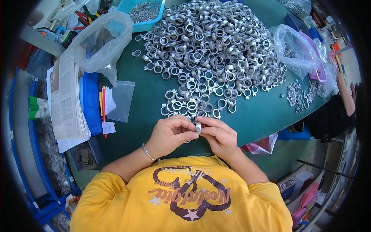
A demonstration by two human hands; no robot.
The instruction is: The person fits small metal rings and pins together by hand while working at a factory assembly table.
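Close to my body, at the table's near edge, my left hand (174, 133) and my right hand (218, 135) meet around one small silver metal ring (198, 127). The ring stands on edge between the fingertips of both hands, pinched from either side. Just beyond my fingers lie several loose metal rings (191, 105) of the same kind, some with a small lug on the rim. They spread from a large heap of metal rings (216, 42) that covers the far middle of the green table (147, 112).
At the left stand a blue bin (91, 102) with papers, pencils and a clear plastic bag (102, 42). A light-blue tray (143, 26) of small parts sits far left. On the right are another plastic bag (295, 50), small metal parts (297, 94) and another person's arm (345, 91).
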